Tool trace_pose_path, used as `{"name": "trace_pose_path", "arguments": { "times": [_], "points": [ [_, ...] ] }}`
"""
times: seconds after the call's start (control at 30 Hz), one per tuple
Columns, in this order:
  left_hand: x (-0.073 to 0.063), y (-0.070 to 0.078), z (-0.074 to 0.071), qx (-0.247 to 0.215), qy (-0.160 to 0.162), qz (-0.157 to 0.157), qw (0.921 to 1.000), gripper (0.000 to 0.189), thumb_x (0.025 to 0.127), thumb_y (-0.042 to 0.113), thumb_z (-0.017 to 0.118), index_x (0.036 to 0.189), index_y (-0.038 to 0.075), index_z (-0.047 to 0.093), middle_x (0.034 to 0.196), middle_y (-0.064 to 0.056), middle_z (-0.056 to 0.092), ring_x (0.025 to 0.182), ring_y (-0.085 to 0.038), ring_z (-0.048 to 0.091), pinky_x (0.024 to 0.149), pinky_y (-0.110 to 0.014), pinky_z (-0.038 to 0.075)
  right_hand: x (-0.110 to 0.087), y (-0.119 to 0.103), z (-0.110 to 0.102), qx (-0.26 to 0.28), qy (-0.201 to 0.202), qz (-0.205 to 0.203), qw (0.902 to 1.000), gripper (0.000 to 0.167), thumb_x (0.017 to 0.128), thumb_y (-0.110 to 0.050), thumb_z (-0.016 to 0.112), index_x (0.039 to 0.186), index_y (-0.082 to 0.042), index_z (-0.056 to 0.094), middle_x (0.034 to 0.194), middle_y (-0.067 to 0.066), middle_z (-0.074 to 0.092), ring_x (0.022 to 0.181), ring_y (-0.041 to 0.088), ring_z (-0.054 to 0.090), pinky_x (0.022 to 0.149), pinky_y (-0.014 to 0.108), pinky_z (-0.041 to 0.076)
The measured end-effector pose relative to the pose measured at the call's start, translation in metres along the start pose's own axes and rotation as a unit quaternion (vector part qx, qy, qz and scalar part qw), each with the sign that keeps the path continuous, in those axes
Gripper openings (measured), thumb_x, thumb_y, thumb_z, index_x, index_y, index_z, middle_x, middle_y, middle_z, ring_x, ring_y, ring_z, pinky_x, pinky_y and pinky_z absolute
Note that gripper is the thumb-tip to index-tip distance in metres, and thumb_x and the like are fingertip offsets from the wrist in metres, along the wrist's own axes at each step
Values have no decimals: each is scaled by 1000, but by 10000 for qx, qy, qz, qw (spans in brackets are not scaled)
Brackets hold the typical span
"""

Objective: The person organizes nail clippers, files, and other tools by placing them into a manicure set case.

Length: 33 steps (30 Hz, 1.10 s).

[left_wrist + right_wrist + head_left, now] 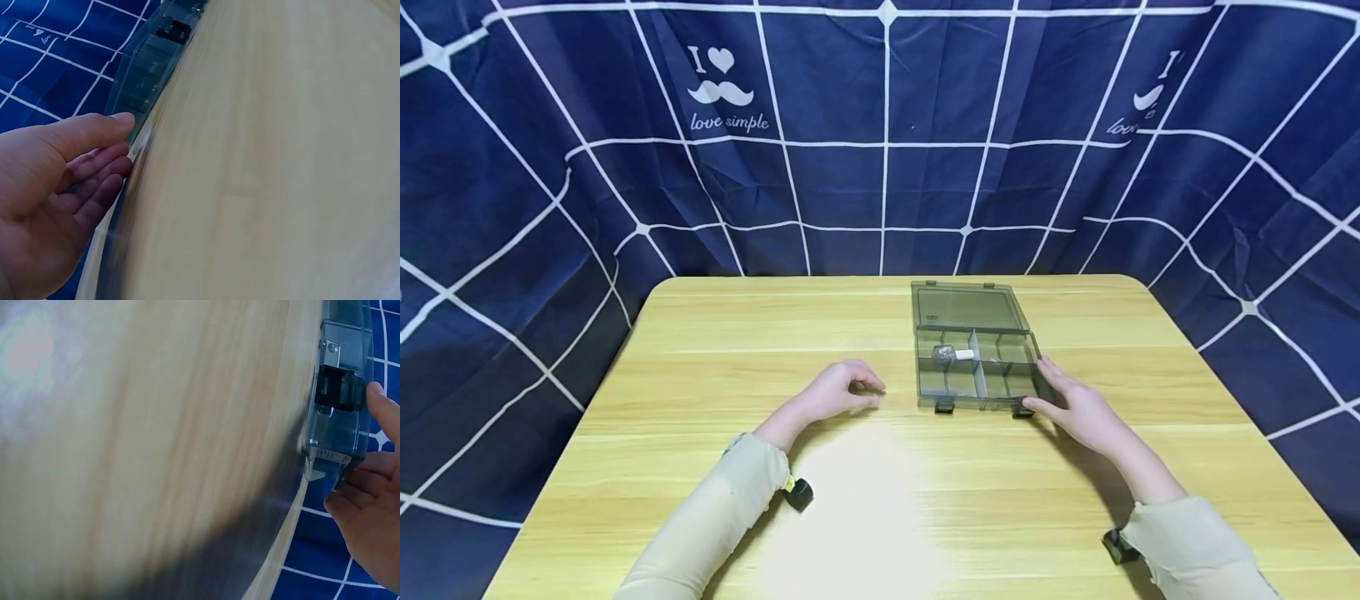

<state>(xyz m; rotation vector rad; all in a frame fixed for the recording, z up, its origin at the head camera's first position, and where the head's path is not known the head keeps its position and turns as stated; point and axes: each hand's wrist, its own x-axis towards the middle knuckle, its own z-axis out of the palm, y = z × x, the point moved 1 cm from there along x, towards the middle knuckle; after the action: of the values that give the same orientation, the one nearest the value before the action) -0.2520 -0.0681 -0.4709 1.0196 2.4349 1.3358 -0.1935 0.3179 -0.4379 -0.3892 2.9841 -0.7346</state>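
Observation:
A smoky see-through compartment box (pixel 983 398) lies on the table with its lid (pixel 972 308) folded open toward the back. In its left rear part sits a small, dark, glittery thing with a white end (pixel 953 353), like a little capped bottle. My right hand (pixel 1082 414) holds the box at its front right corner. The thumb is by the right black latch (pixel 335 387) and the fingers are against the end wall. To the left of the box, my left hand (pixel 838 390) hovers over the wood, fingers loosely bent and nothing between them.
The pale wooden table (pixel 722 333) has rounded far corners, and a bright glare lies on its front middle. Dark blue curtains with white lines (pixel 835 183) hang behind it and on both sides. Small black devices (pixel 799 495) are worn at both wrists.

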Motion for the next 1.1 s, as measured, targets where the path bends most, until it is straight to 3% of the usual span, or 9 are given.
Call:
{"name": "trace_pose_path", "arguments": {
  "times": [0.5,1.1],
  "points": [
    [2,-8,2,315,-26,263,9992,17,83,6,73,100,4,73,98,-3,65,89,-14,59,80,-21,51,-1,-4,-4,12,-33,-38,10000,79,94,-42,59,146,7,25,149,30,21,131,52,26,104,63,24],
    [1,-5,2,390,-46,250,9989,4,83,5,73,84,8,71,88,3,61,81,-9,57,75,-21,51,-2,-5,-4,17,-43,-17,10000,79,94,-41,59,146,7,25,149,30,21,131,52,25,104,63,24]
  ]
}}
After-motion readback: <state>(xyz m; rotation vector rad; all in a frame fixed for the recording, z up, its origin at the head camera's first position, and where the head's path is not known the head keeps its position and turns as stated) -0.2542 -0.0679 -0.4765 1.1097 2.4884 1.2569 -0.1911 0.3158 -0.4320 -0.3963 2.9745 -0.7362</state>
